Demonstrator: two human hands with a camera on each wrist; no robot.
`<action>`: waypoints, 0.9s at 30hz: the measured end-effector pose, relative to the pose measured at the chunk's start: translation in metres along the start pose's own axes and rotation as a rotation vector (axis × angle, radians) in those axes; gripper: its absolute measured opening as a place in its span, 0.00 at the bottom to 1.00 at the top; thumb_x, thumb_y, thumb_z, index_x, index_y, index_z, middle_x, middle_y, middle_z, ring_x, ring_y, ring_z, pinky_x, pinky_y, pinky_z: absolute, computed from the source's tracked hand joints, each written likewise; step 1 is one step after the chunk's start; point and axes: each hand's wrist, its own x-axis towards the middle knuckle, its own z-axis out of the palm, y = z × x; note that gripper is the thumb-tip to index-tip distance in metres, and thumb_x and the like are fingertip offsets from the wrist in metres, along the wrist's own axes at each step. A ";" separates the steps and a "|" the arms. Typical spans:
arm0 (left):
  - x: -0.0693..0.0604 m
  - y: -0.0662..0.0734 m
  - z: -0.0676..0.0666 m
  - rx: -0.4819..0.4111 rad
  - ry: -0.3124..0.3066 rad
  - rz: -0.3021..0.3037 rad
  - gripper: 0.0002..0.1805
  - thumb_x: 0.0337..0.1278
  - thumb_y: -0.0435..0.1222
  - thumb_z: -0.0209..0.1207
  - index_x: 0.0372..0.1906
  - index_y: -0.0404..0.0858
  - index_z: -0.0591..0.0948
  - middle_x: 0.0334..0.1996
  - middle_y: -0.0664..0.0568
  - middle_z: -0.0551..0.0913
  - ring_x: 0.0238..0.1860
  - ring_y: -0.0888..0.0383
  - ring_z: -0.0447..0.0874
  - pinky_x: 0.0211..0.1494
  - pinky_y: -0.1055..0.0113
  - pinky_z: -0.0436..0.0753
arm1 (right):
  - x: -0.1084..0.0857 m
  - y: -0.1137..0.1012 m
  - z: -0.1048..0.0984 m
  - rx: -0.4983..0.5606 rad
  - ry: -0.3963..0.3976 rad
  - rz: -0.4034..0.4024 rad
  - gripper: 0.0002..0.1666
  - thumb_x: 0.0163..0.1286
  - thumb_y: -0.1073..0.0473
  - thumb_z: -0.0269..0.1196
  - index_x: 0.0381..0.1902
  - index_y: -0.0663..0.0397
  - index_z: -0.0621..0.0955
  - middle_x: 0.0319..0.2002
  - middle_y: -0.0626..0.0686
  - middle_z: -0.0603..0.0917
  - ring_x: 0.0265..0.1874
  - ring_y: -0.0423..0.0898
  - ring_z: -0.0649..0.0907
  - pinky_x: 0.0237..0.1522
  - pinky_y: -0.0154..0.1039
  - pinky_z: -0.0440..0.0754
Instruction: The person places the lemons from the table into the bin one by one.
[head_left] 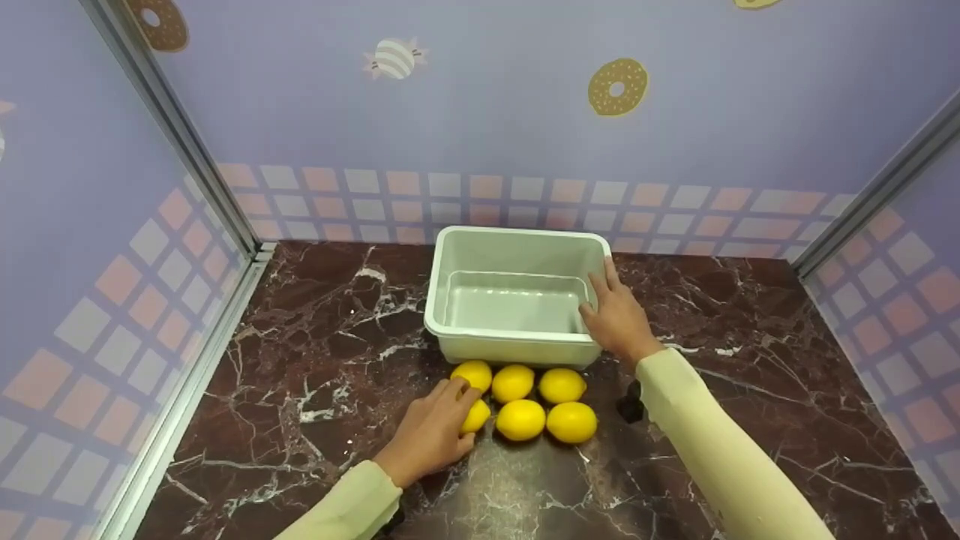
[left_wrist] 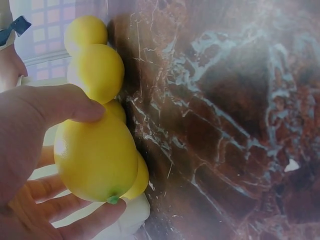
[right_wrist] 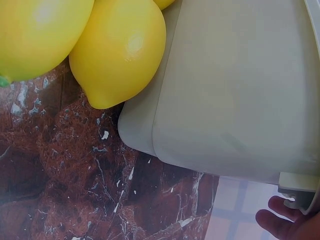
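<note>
My left hand (head_left: 431,429) grips the front-left lemon (left_wrist: 95,157), with the thumb over its near side and fingers curled about the far side. Its green stem end shows in the left wrist view. More lemons, among them one at the back left (head_left: 472,374) and one at the front right (head_left: 571,422), sit in two rows on the table. Behind them stands a pale grey-green plastic bin (head_left: 517,335), its visible inside bare. On the bin's right rim my right hand (head_left: 621,316) holds on; in the right wrist view some fingertips (right_wrist: 272,220) show outside, below the rim.
The dark red marbled tabletop (head_left: 337,420) spreads around the bin and lemons. A lilac patterned wall (head_left: 510,112) rises close behind the bin. Metal frame posts (head_left: 187,142) stand at the corners, with side walls left and right.
</note>
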 end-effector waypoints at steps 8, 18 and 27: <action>0.003 0.002 -0.004 -0.006 -0.003 0.003 0.27 0.36 0.41 0.69 0.49 0.44 0.77 0.45 0.52 0.76 0.38 0.55 0.74 0.29 0.62 0.79 | 0.000 0.001 0.000 0.009 0.004 0.002 0.37 0.69 0.52 0.52 0.72 0.63 0.61 0.78 0.59 0.42 0.68 0.69 0.63 0.67 0.63 0.63; 0.007 0.003 -0.009 -0.002 0.000 0.006 0.28 0.36 0.41 0.69 0.51 0.44 0.77 0.46 0.51 0.77 0.40 0.54 0.75 0.31 0.61 0.81 | 0.000 0.001 0.000 0.008 0.013 -0.007 0.37 0.68 0.52 0.52 0.72 0.63 0.61 0.78 0.60 0.43 0.68 0.70 0.63 0.68 0.63 0.62; 0.010 0.005 -0.013 0.001 0.033 0.026 0.28 0.34 0.40 0.70 0.49 0.43 0.77 0.44 0.52 0.76 0.39 0.55 0.74 0.30 0.62 0.80 | -0.001 0.000 0.000 0.017 0.010 0.002 0.37 0.69 0.52 0.52 0.72 0.61 0.61 0.78 0.59 0.43 0.68 0.69 0.63 0.67 0.63 0.63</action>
